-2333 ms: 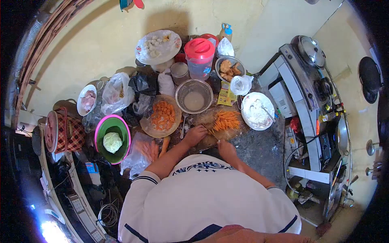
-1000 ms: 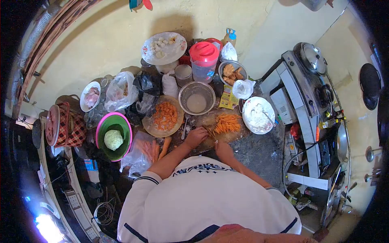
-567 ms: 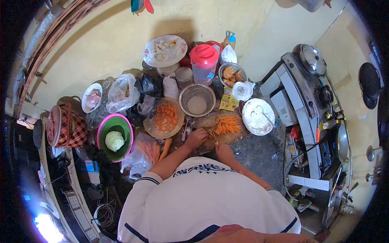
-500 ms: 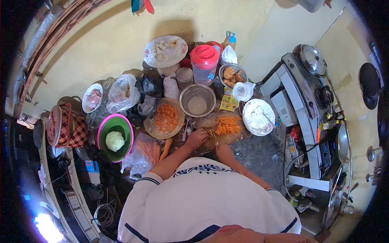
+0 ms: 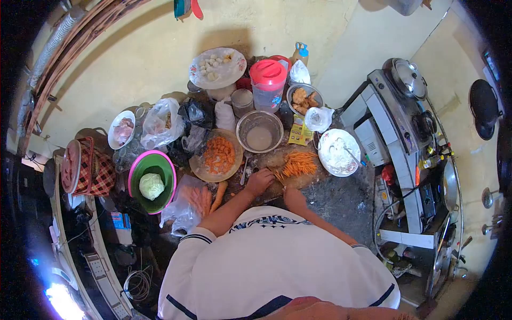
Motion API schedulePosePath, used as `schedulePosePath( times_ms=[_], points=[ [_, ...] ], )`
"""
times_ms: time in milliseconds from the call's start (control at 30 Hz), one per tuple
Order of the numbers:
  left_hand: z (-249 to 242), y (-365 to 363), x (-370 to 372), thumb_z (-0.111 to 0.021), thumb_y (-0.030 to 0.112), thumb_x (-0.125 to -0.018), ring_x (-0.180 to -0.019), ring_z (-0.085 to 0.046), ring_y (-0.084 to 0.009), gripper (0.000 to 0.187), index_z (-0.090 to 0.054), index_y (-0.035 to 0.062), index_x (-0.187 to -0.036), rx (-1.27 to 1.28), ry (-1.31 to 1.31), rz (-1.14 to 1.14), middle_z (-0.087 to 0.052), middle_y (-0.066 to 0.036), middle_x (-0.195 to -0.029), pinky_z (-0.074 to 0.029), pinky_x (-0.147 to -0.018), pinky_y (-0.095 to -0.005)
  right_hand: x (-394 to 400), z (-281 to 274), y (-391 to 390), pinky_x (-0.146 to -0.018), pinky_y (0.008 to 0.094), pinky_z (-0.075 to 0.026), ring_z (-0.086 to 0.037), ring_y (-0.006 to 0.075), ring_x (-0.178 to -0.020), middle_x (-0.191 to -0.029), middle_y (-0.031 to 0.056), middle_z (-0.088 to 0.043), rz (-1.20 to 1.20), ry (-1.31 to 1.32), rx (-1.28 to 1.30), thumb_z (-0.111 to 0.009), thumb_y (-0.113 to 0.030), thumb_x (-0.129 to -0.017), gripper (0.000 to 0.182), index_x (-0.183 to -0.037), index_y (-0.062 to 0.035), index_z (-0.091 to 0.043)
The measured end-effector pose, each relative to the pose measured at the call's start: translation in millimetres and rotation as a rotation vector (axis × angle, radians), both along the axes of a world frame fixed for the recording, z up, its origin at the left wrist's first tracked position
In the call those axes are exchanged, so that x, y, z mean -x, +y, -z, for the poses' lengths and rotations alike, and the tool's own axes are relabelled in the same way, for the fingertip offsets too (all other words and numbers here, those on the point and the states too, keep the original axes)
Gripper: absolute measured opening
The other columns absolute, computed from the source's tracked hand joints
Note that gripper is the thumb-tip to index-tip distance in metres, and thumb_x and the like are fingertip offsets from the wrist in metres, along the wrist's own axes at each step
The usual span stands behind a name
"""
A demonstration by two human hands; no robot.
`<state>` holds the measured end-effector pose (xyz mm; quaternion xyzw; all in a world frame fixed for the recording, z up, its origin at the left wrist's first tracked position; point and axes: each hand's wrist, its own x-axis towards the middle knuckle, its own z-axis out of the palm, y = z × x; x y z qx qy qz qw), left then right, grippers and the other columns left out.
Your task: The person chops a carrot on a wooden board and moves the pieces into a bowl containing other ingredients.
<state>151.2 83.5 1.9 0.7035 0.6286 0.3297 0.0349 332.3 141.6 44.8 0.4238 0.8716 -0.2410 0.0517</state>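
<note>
My left hand (image 5: 260,182) rests on the wooden chopping board (image 5: 314,178), its fingers bent and pressed on carrot pieces at the board's near left. Close beside it, my right hand (image 5: 294,199) is closed around what looks like a knife; its thin blade points toward the left fingertips and is hard to make out. A heap of carrot strips (image 5: 300,163) lies just beyond both hands. Left of my left hand are a spoon (image 5: 244,169), a whole carrot (image 5: 218,196) and a plastic bag of carrots (image 5: 188,205).
Beyond the board stand a metal bowl of pale liquid (image 5: 260,120) and a red-lidded pitcher (image 5: 268,85). To the right is a bowl of white flour-like powder (image 5: 339,153), then a stove (image 5: 392,101). Leftward are a plate of diced carrot (image 5: 205,173) and a green basin (image 5: 140,173) with a cabbage.
The hands have barely moved; the right hand and blade shift slightly beside the left fingers. The camera view has moved a little.
</note>
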Motion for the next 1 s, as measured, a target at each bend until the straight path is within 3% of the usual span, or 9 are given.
schedulePosePath(
  times_ms=[267, 467, 533, 1000],
  points=[
    [-5, -1, -1, -0.066, 0.015, -0.069, -0.088, -0.058, -0.0238, 0.018, -0.062, 0.0061, -0.084, -0.049, -0.014, -0.016, -0.062, -0.006, -0.089, -0.050, -0.072, -0.0331, -7, -12, -1, -0.059, 0.0537, -0.046, -0.058, 0.0462, -0.069, -0.072, 0.0280, -0.059, 0.034, 0.136, 0.045, -0.047, -0.026, -0.089, 0.027, -0.093, 0.0005, -0.047],
    [-6, -3, -4, -0.066, 0.017, -0.070, -0.089, -0.058, -0.0233, 0.017, -0.062, 0.0067, -0.083, -0.024, 0.009, -0.037, -0.062, -0.004, -0.089, -0.050, -0.073, -0.0322, -4, -16, -2, -0.064, 0.0551, -0.045, -0.058, 0.0462, -0.072, -0.076, 0.0286, -0.059, 0.036, 0.118, 0.089, -0.046, -0.027, -0.089, 0.028, -0.091, 0.0003, -0.050],
    [-5, -4, -6, -0.066, 0.017, -0.069, -0.091, -0.058, -0.0270, 0.019, -0.062, 0.0065, -0.085, 0.012, -0.020, -0.067, -0.062, -0.007, -0.093, -0.049, -0.078, -0.0358, -2, -11, -1, -0.064, 0.0552, -0.045, -0.058, 0.0460, -0.073, -0.076, 0.0290, -0.059, 0.040, 0.097, 0.104, -0.046, -0.028, -0.089, 0.028, -0.091, 0.0004, -0.051],
    [-7, -1, -3, -0.065, 0.016, -0.069, -0.088, -0.058, -0.0241, 0.014, -0.061, 0.0070, -0.079, -0.042, 0.011, -0.044, -0.061, -0.006, -0.087, -0.050, -0.074, -0.0329, 2, -12, -3, -0.064, 0.0529, -0.047, -0.059, 0.0450, -0.073, -0.077, 0.0272, -0.061, 0.044, 0.072, 0.076, -0.047, -0.029, -0.089, 0.031, -0.087, 0.0011, -0.055]
  ],
)
